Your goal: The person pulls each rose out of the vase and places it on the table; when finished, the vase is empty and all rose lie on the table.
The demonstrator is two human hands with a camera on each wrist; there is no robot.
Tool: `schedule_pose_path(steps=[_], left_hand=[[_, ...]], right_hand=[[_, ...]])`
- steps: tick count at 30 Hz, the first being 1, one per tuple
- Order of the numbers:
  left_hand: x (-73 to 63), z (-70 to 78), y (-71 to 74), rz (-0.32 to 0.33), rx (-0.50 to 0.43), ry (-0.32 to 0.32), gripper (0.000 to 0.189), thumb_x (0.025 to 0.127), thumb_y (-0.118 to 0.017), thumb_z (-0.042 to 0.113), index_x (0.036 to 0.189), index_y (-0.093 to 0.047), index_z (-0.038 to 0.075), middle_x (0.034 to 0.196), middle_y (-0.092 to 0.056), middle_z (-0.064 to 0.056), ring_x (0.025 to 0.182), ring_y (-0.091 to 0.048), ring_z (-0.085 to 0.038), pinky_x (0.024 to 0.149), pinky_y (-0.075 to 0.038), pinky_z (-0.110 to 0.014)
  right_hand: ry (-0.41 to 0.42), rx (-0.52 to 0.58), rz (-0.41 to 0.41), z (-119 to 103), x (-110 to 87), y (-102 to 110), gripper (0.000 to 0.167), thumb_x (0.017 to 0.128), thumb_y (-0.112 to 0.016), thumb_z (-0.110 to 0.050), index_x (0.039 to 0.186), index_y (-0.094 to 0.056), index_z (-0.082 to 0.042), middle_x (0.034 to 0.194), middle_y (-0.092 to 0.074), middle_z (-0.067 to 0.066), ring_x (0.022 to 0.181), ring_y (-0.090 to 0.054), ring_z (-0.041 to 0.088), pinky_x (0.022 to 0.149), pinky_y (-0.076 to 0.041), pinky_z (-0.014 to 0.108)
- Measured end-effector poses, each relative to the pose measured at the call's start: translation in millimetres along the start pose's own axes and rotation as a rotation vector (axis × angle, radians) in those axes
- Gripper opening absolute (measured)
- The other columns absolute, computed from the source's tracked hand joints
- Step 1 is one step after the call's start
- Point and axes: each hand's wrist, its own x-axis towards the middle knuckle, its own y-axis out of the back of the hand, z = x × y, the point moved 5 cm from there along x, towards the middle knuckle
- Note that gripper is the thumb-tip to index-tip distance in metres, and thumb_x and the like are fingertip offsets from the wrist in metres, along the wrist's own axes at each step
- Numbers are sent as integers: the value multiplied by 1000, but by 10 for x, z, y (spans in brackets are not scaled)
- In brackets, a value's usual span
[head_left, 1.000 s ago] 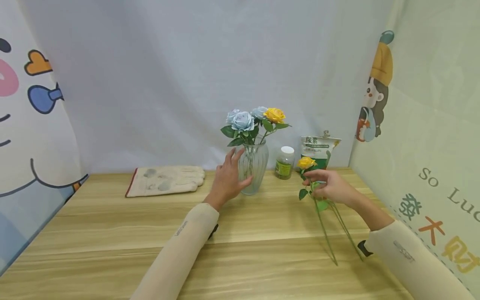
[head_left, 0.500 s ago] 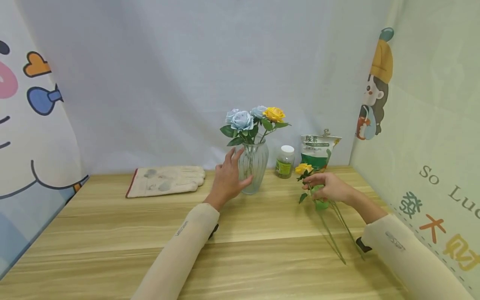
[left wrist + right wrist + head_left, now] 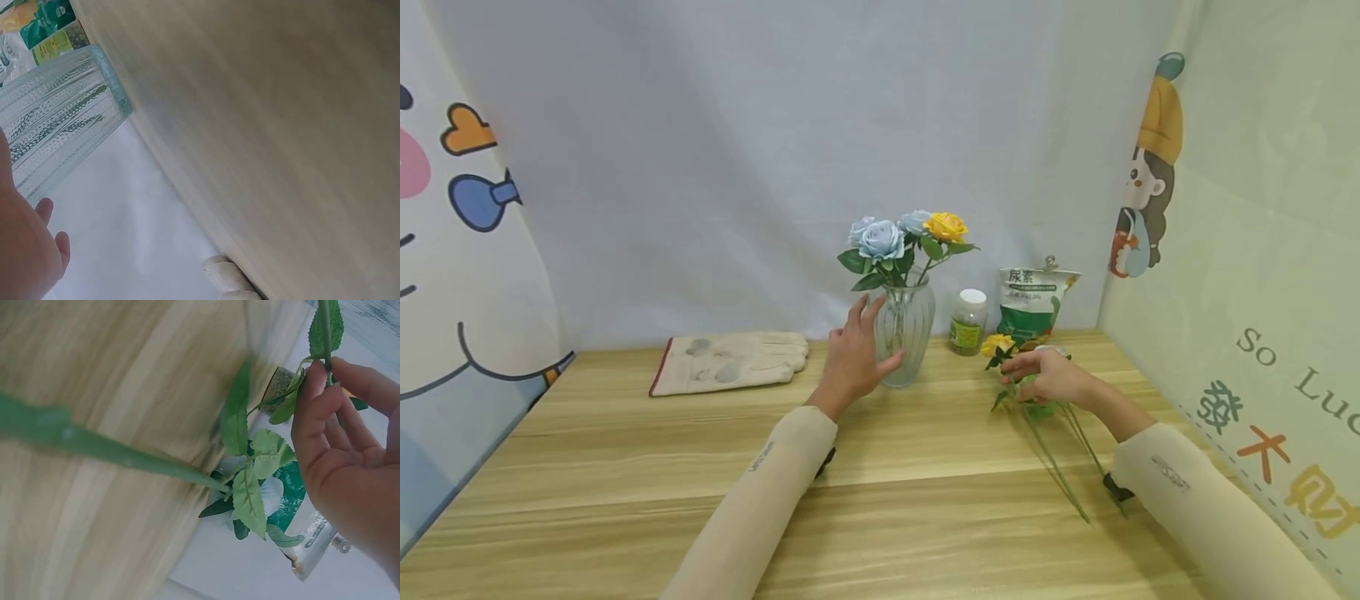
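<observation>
In the head view, a ribbed glass vase (image 3: 912, 333) stands upright, holding blue roses (image 3: 882, 240) and one yellow rose (image 3: 946, 226). My left hand (image 3: 855, 354) is at the vase's left side, fingers spread and thumb in front; whether it touches the glass I cannot tell. My right hand (image 3: 353, 431) pinches the green stem (image 3: 326, 337) of another yellow rose (image 3: 997, 344) between thumb and fingers. That rose tilts low over the table, bloom to the back left. Beneath the right hand lies a second stemmed flower, its pale bloom (image 3: 272, 495) partly covered by leaves (image 3: 250, 500).
Behind the right hand stand a white-lidded jar (image 3: 968, 321) and a white and green bag (image 3: 1032, 304) with a metal clip. A pair of cream work gloves (image 3: 730, 363) lies at the back left. Fabric walls (image 3: 700, 167) border the wooden table (image 3: 775, 517).
My right hand has lowered slightly, and the yellow rose's bloom has moved down and a little left. The pale bloom behind the hand has come into view. My left hand stays beside the vase.
</observation>
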Motion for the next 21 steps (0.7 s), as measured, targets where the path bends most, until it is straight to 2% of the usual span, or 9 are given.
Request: schedule_pose_path(steps=[6, 9, 16, 21], left_hand=[[-9, 5, 8, -11, -14, 9, 93, 86, -74, 43, 154, -17, 16, 153, -31, -22, 102, -63, -38, 85, -46, -56], [-4, 6, 11, -12, -22, 10, 93, 86, -75, 43, 154, -18, 16, 153, -31, -22, 102, -62, -39, 85, -45, -57], [5, -7, 0, -23, -21, 17, 93, 86, -75, 42, 154, -16, 16, 153, -30, -22, 113, -57, -38, 86, -45, -57], [5, -8, -3, -22, -19, 14, 93, 87, -74, 43, 154, -16, 16, 153, -30, -22, 108, -60, -37, 85, -45, -57]], right_hand=[[-16, -6, -20, 29, 27, -37, 53, 85, -67, 4, 135, -51, 11, 129, -61, 27, 83, -62, 15, 56, -47, 32], [-23, -19, -19, 44, 33, -45, 52, 84, -68, 4, 133, -52, 12, 127, -62, 26, 87, -66, 16, 56, -50, 31], [-59, -43, -18, 110, 58, -68, 54, 84, -70, 5, 133, -52, 13, 121, -66, 23, 67, -63, 15, 51, -48, 28], [-69, -106, -4, 101, 63, -86, 54, 83, -71, 4, 133, -53, 12, 119, -67, 23, 73, -67, 17, 54, -52, 32]])
